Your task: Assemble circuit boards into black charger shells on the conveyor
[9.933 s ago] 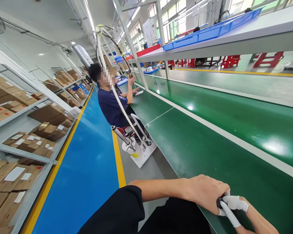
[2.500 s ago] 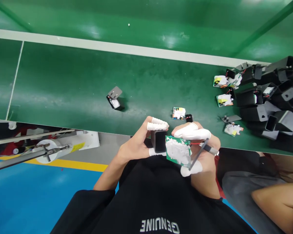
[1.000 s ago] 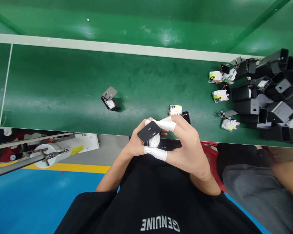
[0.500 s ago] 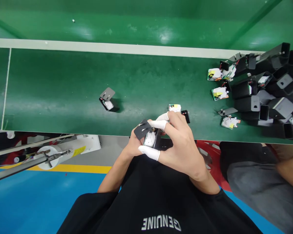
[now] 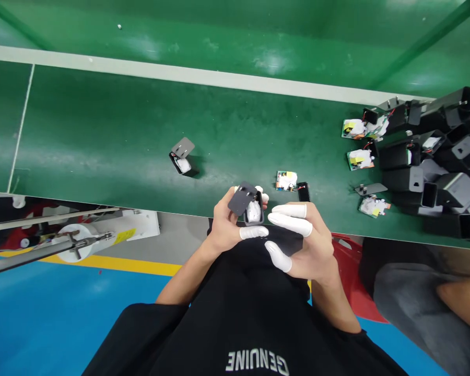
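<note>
My left hand point(image 5: 227, 224) is closed round a black power adapter housing point(image 5: 259, 216) near the table's front edge. White potted parts show inside its open end, and a dark plate with pins point(image 5: 243, 198) is tipped over to its left. To the right, my right hand point(image 5: 307, 243) has its fingers and thumb apart and holds nothing. White finger cots cover fingertips on both hands. Just beyond my right hand lies a circuit board point(image 5: 286, 180), wired to a small black plug plate point(image 5: 303, 192). Another open adapter point(image 5: 183, 156) stands on the table to the left.
Black housings point(image 5: 426, 172) are heaped at the right end of the green table point(image 5: 133, 136), with several boards point(image 5: 360, 159) beside them. A pale strip point(image 5: 203, 75) runs along the back. A seated person's arm point(image 5: 464, 303) shows at lower right; a metal cylinder point(image 5: 72, 243) is below left.
My right hand has let go of the adapter housing and moved down and right, fingers apart. The housing stays in my left hand, now more exposed. The view has shifted slightly.
</note>
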`<state>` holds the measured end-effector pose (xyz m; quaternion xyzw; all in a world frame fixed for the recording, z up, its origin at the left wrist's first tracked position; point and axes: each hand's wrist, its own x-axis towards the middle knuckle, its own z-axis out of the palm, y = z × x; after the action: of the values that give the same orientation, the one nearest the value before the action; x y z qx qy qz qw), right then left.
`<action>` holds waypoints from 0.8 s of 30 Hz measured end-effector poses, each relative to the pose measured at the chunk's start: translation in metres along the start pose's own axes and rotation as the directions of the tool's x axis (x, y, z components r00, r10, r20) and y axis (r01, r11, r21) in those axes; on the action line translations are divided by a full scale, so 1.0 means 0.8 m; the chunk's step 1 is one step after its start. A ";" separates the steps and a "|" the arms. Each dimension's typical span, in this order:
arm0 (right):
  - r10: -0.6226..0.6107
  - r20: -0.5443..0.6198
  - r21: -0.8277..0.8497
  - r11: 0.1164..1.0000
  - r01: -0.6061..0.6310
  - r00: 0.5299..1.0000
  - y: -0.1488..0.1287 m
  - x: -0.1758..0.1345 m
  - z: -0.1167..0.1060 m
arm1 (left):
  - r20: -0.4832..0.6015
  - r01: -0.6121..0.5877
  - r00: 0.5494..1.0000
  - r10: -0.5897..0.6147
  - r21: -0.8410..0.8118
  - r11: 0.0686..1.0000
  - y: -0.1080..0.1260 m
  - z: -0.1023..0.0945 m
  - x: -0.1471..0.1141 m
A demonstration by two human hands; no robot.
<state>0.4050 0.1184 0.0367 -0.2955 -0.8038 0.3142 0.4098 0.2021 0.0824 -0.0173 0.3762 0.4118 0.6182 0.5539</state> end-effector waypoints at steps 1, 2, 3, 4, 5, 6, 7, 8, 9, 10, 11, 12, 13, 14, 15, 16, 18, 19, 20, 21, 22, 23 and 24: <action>0.001 -0.011 0.012 1.000 -0.001 1.000 0.000 -0.002 0.001 | -0.006 -0.012 1.000 0.012 0.021 1.000 0.002 0.001 -0.001; 0.006 -0.027 0.023 1.000 -0.006 1.000 0.000 -0.003 0.002 | -0.006 -0.025 1.000 0.026 0.045 0.999 0.003 0.001 -0.002; 0.008 -0.046 0.027 1.000 -0.006 0.999 -0.001 -0.004 0.003 | 0.000 -0.040 0.999 0.040 0.070 0.997 0.004 0.001 -0.003; 0.005 -0.063 0.021 1.000 -0.004 0.998 -0.002 -0.004 0.005 | 0.007 -0.052 0.999 0.051 0.091 0.995 0.005 0.002 -0.004; -0.003 -0.071 0.003 1.000 0.004 0.997 -0.002 -0.005 0.006 | 0.011 -0.059 0.998 0.058 0.107 0.993 0.006 0.003 -0.004; -0.019 -0.069 -0.023 1.000 0.017 0.997 -0.002 -0.005 0.008 | 0.006 -0.061 0.998 0.061 0.117 0.991 0.006 0.004 -0.005; -0.033 -0.056 -0.054 0.998 0.030 0.998 -0.002 -0.005 0.009 | -0.010 -0.054 0.998 0.056 0.126 0.990 0.006 0.007 -0.005; -0.044 -0.040 -0.084 0.996 0.040 0.998 -0.001 -0.005 0.011 | -0.039 -0.045 0.998 0.051 0.139 0.989 0.007 0.010 -0.006; -0.052 -0.027 -0.113 0.992 0.049 0.998 0.001 -0.005 0.012 | -0.072 -0.033 0.996 0.045 0.159 0.987 0.007 0.014 -0.006; -0.057 -0.018 -0.137 0.989 0.054 0.998 0.002 -0.005 0.014 | -0.108 -0.022 0.993 0.043 0.185 0.982 0.008 0.017 -0.007; -0.057 -0.011 -0.155 0.986 0.054 0.998 0.005 -0.004 0.015 | -0.138 -0.013 0.989 0.043 0.216 0.976 0.009 0.020 -0.007; -0.046 -0.009 -0.164 0.986 0.044 0.999 0.008 -0.003 0.016 | -0.160 -0.006 0.986 0.047 0.245 0.970 0.010 0.021 -0.006; -0.029 -0.010 -0.155 0.988 0.028 1.000 0.012 -0.002 0.017 | -0.164 -0.002 0.985 0.047 0.266 0.964 0.011 0.021 -0.006; -0.001 -0.016 -0.122 0.993 -0.001 1.000 0.017 -0.001 0.019 | -0.147 -0.003 0.988 0.045 0.276 0.961 0.013 0.018 -0.005; 0.047 -0.026 -0.064 0.997 -0.048 0.999 0.022 0.000 0.021 | -0.113 -0.005 0.993 0.037 0.274 0.962 0.014 0.013 -0.004; 0.116 -0.044 0.019 0.993 -0.115 0.992 0.028 0.001 0.025 | -0.065 -0.008 0.998 0.026 0.265 0.964 0.016 0.007 -0.003; 0.287 -0.087 0.240 0.936 -0.259 0.954 0.041 0.003 0.034 | 0.042 -0.020 0.999 0.010 0.238 0.971 0.019 -0.006 0.001; 0.370 -0.101 0.355 0.880 -0.314 0.923 0.047 0.004 0.040 | 0.082 -0.025 0.997 0.007 0.221 0.975 0.020 -0.013 0.003; 0.441 -0.106 0.456 0.818 -0.350 0.891 0.052 0.005 0.046 | 0.101 -0.025 0.995 0.005 0.204 0.979 0.020 -0.018 0.005; 0.493 -0.105 0.537 0.759 -0.368 0.864 0.056 0.006 0.052 | 0.105 -0.019 0.994 -0.001 0.186 0.982 0.020 -0.022 0.007; 0.532 -0.099 0.595 0.709 -0.379 0.841 0.058 0.007 0.057 | 0.094 -0.007 0.995 -0.009 0.166 0.986 0.020 -0.024 0.009; 0.564 -0.092 0.632 0.670 -0.389 0.821 0.058 0.008 0.062 | 0.073 0.011 0.997 -0.022 0.143 0.990 0.020 -0.025 0.010; 0.596 -0.079 0.654 0.636 -0.409 0.799 0.057 0.009 0.065 | 0.045 0.031 0.998 -0.037 0.116 0.993 0.019 -0.024 0.012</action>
<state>0.3674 0.1389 -0.0185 -0.4044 -0.4739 0.6107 0.4889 0.1778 0.0895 -0.0107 0.4148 0.4401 0.5749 0.5511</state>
